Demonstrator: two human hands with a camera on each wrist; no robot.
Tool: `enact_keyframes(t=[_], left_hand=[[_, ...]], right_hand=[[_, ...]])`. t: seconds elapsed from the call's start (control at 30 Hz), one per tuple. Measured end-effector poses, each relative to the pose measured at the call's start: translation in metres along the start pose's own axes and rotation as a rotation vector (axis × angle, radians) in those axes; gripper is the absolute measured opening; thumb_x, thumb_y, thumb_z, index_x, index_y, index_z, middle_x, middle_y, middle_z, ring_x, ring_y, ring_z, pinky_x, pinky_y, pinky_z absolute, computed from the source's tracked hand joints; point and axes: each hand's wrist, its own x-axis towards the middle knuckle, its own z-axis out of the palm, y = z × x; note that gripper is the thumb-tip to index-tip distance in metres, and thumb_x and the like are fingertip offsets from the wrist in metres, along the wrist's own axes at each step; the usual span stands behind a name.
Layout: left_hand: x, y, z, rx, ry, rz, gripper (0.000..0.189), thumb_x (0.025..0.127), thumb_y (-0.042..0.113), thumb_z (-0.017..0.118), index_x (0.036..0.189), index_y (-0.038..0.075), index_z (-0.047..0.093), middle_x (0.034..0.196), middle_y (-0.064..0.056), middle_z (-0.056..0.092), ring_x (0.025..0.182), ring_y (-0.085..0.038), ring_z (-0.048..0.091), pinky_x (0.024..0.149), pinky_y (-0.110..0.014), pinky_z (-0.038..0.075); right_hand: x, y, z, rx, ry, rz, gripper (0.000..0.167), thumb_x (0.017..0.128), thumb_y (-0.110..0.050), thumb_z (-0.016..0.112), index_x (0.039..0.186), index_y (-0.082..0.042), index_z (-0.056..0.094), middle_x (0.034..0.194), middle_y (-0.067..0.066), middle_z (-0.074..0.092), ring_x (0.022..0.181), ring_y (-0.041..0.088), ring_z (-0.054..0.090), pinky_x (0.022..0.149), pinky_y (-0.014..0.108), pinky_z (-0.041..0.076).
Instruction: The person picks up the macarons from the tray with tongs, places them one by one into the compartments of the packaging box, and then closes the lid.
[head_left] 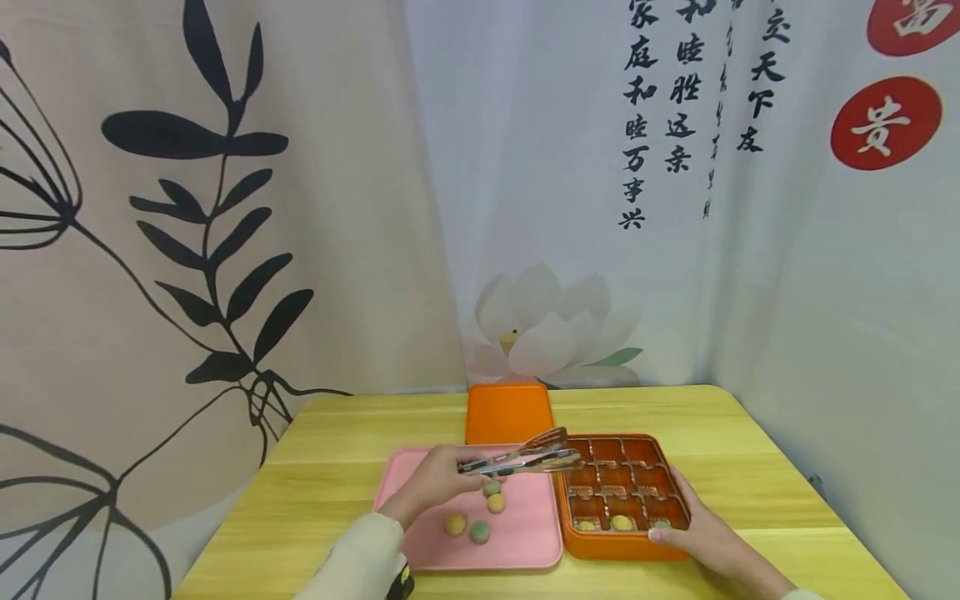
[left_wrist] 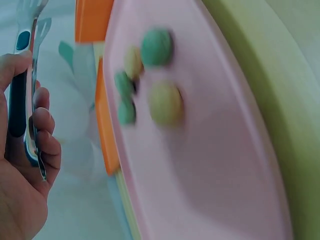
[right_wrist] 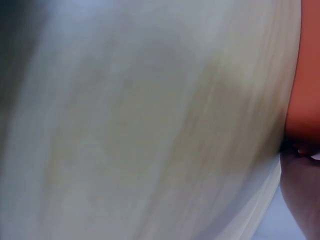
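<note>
In the head view my left hand (head_left: 438, 482) grips metal tongs (head_left: 517, 461) above the pink tray (head_left: 521, 546). The tong tips overlap the left side of an orange box (head_left: 622, 547), with nothing visible between them. Dark handle inlays show on the tongs (left_wrist: 19, 107) in the left wrist view. Several small green and yellow balls lie on the tray, among them a yellow ball (head_left: 455, 523) and a green ball (head_left: 480, 532). My right hand (head_left: 708, 533) holds the box by its front right corner, thumb over the rim. Yellow and green pieces sit in its front row of compartments.
Behind the tray lies a flat orange lid (head_left: 508, 414). Everything stands on a yellow wood-grain table (head_left: 322, 475). A printed curtain (head_left: 360, 208) hangs along the table's far edge, and another curtain side runs close on the right.
</note>
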Motion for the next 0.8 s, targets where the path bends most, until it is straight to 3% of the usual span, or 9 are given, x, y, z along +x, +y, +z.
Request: enact_keyframes(t=[0.23, 0.47, 0.57, 0.7, 0.8], left_hand=[[-0.038, -0.034, -0.048, 0.015, 0.008, -0.028, 0.038, 0.095, 0.036, 0.067, 0.131, 0.021, 0.066, 0.09, 0.0, 0.062, 0.062, -0.01, 0.049, 0.054, -0.026, 0.045], [-0.074, -0.058, -0.087, 0.152, 0.041, -0.059, 0.042, 0.096, 0.04, 0.064, 0.127, 0.012, 0.068, 0.091, -0.007, 0.068, 0.063, -0.006, 0.054, 0.055, -0.025, 0.047], [-0.087, -0.066, -0.097, 0.152, 0.032, -0.061, 0.039, 0.095, 0.037, 0.067, 0.122, 0.009, 0.07, 0.097, -0.007, 0.07, 0.063, -0.005, 0.05, 0.054, -0.025, 0.045], [-0.099, -0.077, -0.101, 0.13, 0.031, -0.106, 0.034, 0.09, 0.033, 0.073, 0.114, 0.009, 0.074, 0.085, 0.0, 0.069, 0.056, -0.005, 0.043, 0.048, -0.024, 0.04], [-0.105, -0.085, -0.101, 0.108, 0.058, -0.139, 0.034, 0.085, 0.031, 0.078, 0.11, 0.009, 0.076, 0.083, 0.006, 0.069, 0.058, -0.006, 0.047, 0.05, -0.023, 0.042]], right_hand=[[0.001, -0.002, 0.001, 0.017, -0.001, 0.01, 0.11, 0.089, -0.029, 0.074, 0.158, -0.007, -0.008, 0.154, 0.039, 0.012, 0.126, 0.048, 0.046, 0.098, 0.057, 0.042], [0.001, -0.002, -0.003, 0.028, -0.022, 0.027, 0.11, 0.09, -0.032, 0.072, 0.157, -0.007, -0.011, 0.155, 0.039, 0.009, 0.128, 0.048, 0.044, 0.098, 0.058, 0.042], [0.001, -0.001, -0.003, 0.035, -0.03, 0.03, 0.11, 0.09, -0.032, 0.072, 0.157, -0.007, -0.012, 0.155, 0.039, 0.008, 0.127, 0.048, 0.045, 0.097, 0.056, 0.043], [0.002, 0.001, -0.002, 0.075, -0.044, 0.036, 0.111, 0.091, -0.031, 0.072, 0.156, -0.007, -0.015, 0.155, 0.039, 0.007, 0.128, 0.05, 0.044, 0.096, 0.054, 0.045], [0.003, 0.002, -0.001, 0.106, -0.052, 0.034, 0.11, 0.092, -0.029, 0.071, 0.156, -0.008, -0.016, 0.155, 0.038, 0.006, 0.129, 0.05, 0.043, 0.097, 0.053, 0.045]])
